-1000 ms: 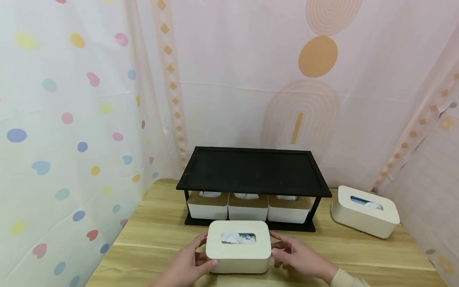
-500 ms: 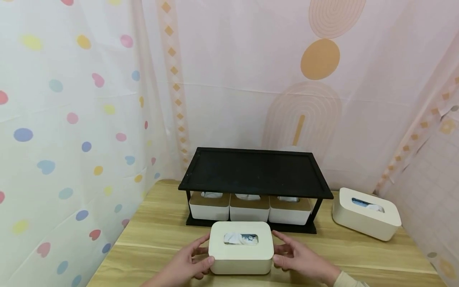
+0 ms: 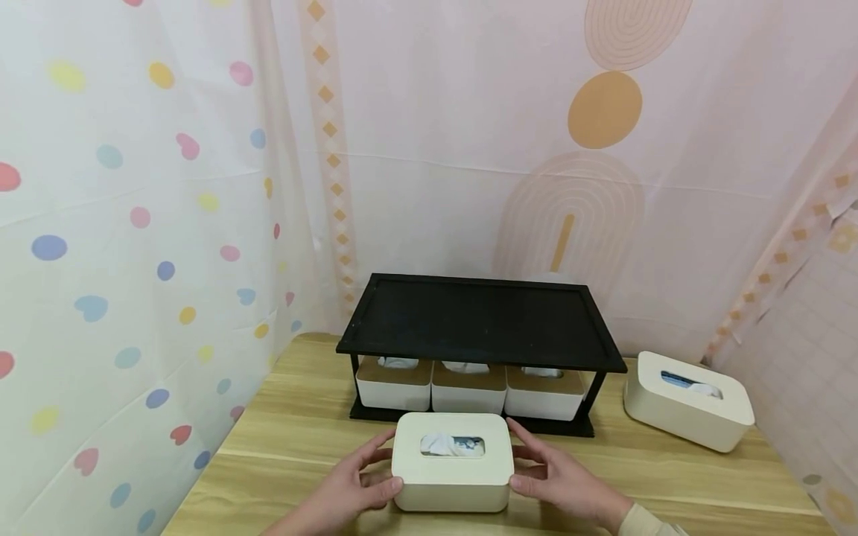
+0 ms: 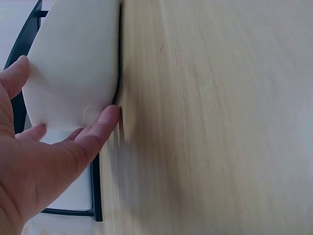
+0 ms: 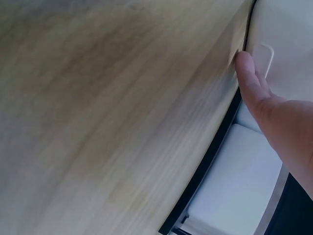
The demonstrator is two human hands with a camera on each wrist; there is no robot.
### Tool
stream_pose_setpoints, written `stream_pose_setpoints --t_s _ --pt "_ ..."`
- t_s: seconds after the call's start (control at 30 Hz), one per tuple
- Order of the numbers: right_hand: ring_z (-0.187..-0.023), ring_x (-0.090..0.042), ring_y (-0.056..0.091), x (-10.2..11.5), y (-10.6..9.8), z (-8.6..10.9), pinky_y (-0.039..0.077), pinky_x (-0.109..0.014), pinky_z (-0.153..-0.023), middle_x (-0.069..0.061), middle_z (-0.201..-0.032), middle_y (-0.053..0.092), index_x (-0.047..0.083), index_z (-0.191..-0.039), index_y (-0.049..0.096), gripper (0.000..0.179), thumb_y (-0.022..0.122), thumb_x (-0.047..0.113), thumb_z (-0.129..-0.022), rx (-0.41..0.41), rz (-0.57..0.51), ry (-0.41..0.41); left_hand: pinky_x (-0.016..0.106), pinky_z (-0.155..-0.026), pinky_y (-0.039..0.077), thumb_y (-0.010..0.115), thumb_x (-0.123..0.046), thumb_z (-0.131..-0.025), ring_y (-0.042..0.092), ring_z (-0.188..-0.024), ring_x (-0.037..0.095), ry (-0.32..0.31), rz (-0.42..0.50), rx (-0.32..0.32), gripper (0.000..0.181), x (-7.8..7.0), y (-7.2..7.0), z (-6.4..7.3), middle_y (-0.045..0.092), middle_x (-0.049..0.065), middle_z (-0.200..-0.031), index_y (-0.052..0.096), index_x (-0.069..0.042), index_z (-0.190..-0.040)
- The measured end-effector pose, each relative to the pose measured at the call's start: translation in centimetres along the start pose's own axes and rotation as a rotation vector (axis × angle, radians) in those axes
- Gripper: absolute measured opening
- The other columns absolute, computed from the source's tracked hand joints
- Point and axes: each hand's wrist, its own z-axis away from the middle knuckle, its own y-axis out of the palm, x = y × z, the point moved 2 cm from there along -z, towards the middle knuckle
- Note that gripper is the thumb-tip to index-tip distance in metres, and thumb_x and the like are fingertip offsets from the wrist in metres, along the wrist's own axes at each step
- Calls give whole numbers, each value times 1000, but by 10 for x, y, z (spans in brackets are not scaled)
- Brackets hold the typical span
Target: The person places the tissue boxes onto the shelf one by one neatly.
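Note:
A cream tissue box [image 3: 453, 470] sits at the front middle of the wooden table, white tissue showing through its lid slot. My left hand [image 3: 358, 480] holds its left end, thumb at the front corner and fingers along the side. At the opposite end my right hand [image 3: 556, 480] grips the box the same way. In the left wrist view, fingertips of the left hand [image 4: 58, 152] touch the end wall near its lower edge. The right wrist view has the right hand [image 5: 274, 110] against the other end; most of its fingers are hidden there.
Behind the box stands a black rack [image 3: 479, 320] with white, brown-lidded tissue boxes [image 3: 468, 388] side by side under its top. Another cream tissue box [image 3: 687, 406] rests at an angle on the right of the table [image 3: 281, 424]. Patterned curtains [image 3: 429, 134] hang behind.
The view has shifted slightly, so everything sits a little further right. Both hands stay at the box's ends, with the left thumb moved slightly up along the front corner.

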Motion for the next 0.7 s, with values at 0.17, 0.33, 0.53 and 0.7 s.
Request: stream_pose_setpoints --t_s 0.17,0.33,0.53,0.7 --pt "-136 -49 61 2 1 0 63 -34 -94 -47 -162 31 14 -173 9 90 69 25 -107 16 -54 -20 43 -85 64 79 -21 -100 70 -122 29 19 68 12 94 2 0 -2 28 44 -163 19 -13 -172" --pt "-134 -44 63 2 1 1 64 -36 -92 -48 -162 28 11 -173 7 93 70 23 -106 27 -101 -23 44 -85 65 79 -19 -99 71 -119 27 34 93 24 95 2 -1 -4 29 42 -162 19 -12 -172" --pt "-133 -44 64 3 1 0 64 -35 -92 -48 -162 27 12 -173 10 92 71 22 -105 22 -99 -30 37 -88 64 79 -16 -99 73 -114 26 70 90 26 93 1 -1 -4 33 40 -160 21 -10 -172" --pt "-131 -42 66 2 2 0 63 -31 -91 -47 -163 29 13 -173 11 92 71 25 -105 1 -80 -18 32 -88 63 79 -15 -99 74 -111 24 88 72 17 93 0 -1 -3 33 41 -159 22 -9 -171"
